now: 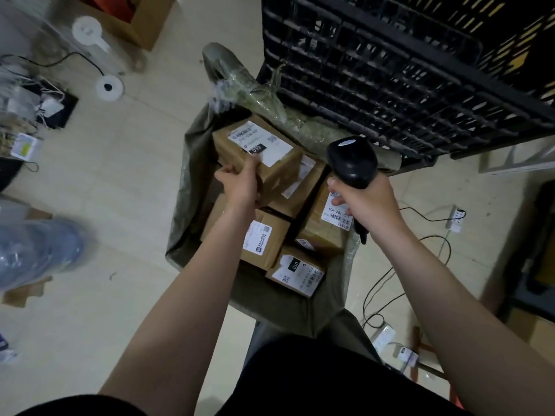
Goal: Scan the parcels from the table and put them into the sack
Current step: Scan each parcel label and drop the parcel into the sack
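Left hand: the left hand [240, 181] is curled round the near edge of a parcel [279, 172], with the thumb on its top face beside the label.
Right hand: the right hand [369, 202] is closed round the handle of the scanner [351, 163]; the trigger finger cannot be made out.
Parcel: it is held tilted over the far part of the sack [192, 187]; whether it touches the boxes [264, 238] beneath cannot be told.
Sack: it stands open on the floor, just beside a black crate [390, 70], with several boxes stacked unevenly inside.
Table: none can be identified in this view.
Risk, slip: the parcel is gripped by one hand at one edge only, so it could be dropped hard onto the pile if the grip is loosened early.
Risk, missed scan: whether the label has been read cannot be told, and the scanner head is not seen aimed at it. An unscanned parcel could be bagged.
Risk, pile: a small box [295, 273] lies close to the near rim and could be knocked over the slack edge by a heavy landing.
Risk, rim: the sack wall is soft and could be folded inward by a corner caught on it.
Risk, cable: a cable [375, 292] runs on the floor near the sack and could be snagged.
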